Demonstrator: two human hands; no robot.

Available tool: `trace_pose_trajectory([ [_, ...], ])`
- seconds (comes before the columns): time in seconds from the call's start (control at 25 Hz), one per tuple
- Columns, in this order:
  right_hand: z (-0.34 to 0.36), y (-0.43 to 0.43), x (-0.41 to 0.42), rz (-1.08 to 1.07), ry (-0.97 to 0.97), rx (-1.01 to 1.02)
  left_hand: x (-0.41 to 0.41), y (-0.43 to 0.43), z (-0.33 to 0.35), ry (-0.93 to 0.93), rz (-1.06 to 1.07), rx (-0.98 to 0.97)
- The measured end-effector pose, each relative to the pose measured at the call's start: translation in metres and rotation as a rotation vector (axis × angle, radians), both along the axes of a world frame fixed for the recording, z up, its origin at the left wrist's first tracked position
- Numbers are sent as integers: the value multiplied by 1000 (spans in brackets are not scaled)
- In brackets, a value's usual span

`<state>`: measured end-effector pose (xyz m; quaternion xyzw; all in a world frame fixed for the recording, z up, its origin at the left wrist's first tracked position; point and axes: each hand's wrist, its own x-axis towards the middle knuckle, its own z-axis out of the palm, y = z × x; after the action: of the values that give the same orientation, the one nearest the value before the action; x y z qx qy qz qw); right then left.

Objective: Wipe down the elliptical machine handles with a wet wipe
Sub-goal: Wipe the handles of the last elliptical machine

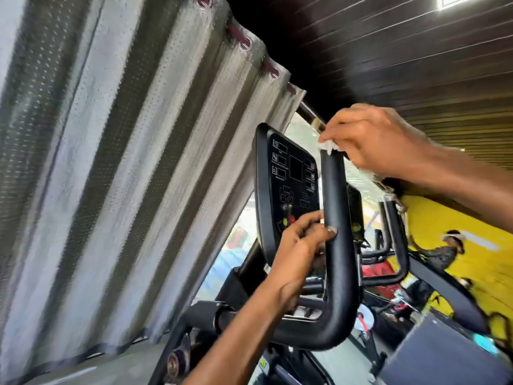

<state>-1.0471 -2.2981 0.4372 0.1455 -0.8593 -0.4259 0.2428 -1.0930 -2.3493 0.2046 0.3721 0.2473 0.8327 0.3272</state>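
Daylight backlight, dark ceiling (388, 51), motion-blurred edges

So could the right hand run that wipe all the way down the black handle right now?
Probably not all the way. The right hand holds the wipe at the top of the handle and the stretch below is bare, but the left hand grips the handle partway down and would block it.

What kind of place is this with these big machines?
Probably a gym: a black padded U-shaped elliptical handle, a black console panel with buttons and screens, and more black exercise machines beside a yellow wall.
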Motion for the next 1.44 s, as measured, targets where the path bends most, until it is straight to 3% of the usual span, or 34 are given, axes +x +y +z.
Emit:
trace_pose_trajectory([
  [0.08,2,-12,-1,-82,-143,81,2,2,-6,-30,-141,28],
  [0.24,7,-21,-12,-187,-182,97,9,-6,-15,-36,-391,98],
  [0.4,-7,-34,-10,-317,-526,55,9,-8,-19,-42,-414,146],
  [0.64,-23,-54,-4,-488,-753,48,11,3,-23,-80,-477,155],
  [0.8,12,-67,-38,-574,-609,2,10,9,-24,-111,-493,180],
  [0.84,21,-67,-51,-580,-587,78,10,11,-23,-113,-502,178],
  [0.92,28,-60,-70,-551,-653,224,10,16,-23,-137,-535,155],
  [1.2,-4,-67,-69,-828,-774,144,8,19,-24,-228,-649,201],
  [1.32,-30,-79,-55,-890,-946,80,11,15,-42,-50,-493,208],
  [1.44,-35,-84,-47,-839,-877,170,11,3,-65,134,-352,180],
])
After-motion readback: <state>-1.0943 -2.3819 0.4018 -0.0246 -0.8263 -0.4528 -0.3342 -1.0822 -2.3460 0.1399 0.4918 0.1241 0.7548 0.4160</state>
